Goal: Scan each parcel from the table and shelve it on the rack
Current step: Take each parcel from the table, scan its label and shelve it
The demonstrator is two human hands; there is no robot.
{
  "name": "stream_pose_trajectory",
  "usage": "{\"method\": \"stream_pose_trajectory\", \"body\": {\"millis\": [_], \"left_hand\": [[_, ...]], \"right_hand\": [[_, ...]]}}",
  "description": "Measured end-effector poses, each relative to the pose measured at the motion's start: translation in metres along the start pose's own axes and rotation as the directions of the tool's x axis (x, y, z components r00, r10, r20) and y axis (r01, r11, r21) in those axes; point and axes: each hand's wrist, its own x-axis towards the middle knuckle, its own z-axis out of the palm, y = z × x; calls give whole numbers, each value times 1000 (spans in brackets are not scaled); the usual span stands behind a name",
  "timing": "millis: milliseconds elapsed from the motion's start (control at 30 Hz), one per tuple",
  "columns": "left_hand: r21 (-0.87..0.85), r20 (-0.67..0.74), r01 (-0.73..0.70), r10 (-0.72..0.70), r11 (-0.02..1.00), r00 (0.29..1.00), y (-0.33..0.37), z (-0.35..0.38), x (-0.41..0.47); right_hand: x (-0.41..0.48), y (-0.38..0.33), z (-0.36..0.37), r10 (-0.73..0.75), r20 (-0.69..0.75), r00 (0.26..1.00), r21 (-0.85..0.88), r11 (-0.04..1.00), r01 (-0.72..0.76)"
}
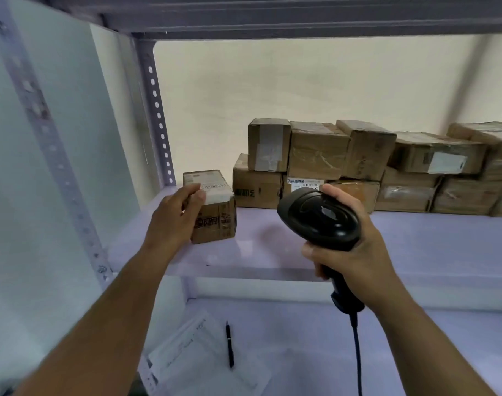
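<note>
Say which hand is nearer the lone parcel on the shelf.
Left: left hand holds the parcel; right hand grips the barcode scanner, apart to its right.

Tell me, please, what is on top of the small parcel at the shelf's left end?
A white barcode label covers the parcel top. The left hand holds its near left corner, hiding that part of the label.

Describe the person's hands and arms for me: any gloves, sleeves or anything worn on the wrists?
No gloves: the left hand and right hand are bare, with no rings, watch or wristband visible. The left forearm and right forearm are uncovered all the way to the bottom edge of the view, so no sleeve or cuff shows.
</note>
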Motion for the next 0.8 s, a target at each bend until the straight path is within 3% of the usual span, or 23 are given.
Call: {"method": "stream_pose_trajectory", "body": {"millis": [133, 300, 467, 800], "left_hand": [[-59, 92, -18, 24, 998, 995, -15, 2, 21], [-90, 37, -23, 26, 996, 999, -26, 11, 58], [-46, 88, -31, 35, 998, 995, -30, 23, 89], [-112, 146, 6, 11, 994, 989, -39, 29, 107]], "right_hand": [[8, 3, 15, -4, -38, 999, -31, 1000, 3], [19, 4, 29, -4, -45, 999, -53, 999, 2], [28, 9, 35, 30, -45, 999, -61, 998, -33], [28, 14, 39, 70, -37, 997, -101, 992, -73]]}}
